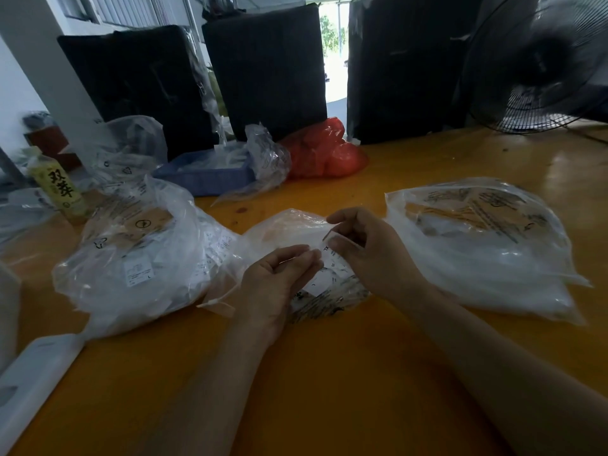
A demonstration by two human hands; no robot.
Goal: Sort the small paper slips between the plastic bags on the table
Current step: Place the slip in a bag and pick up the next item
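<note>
Glossy, smooth orange-yellow wooden table top [329,373], mirroring light at far right. Thin, crinkled clear plastic bags, shiny in patches: left one [138,258], middle one [286,228], right one [487,245]. Matt white paper slips [329,268] with black print. Shiny translucent red plastic bag [325,153]. Ribbed blue plastic tray [204,176]. Black wire fan guard [539,77].

White paper slips [324,269] w/ size letters fanned over centre clear bag [289,228], between two fuller bags [131,258] [487,245]
</note>
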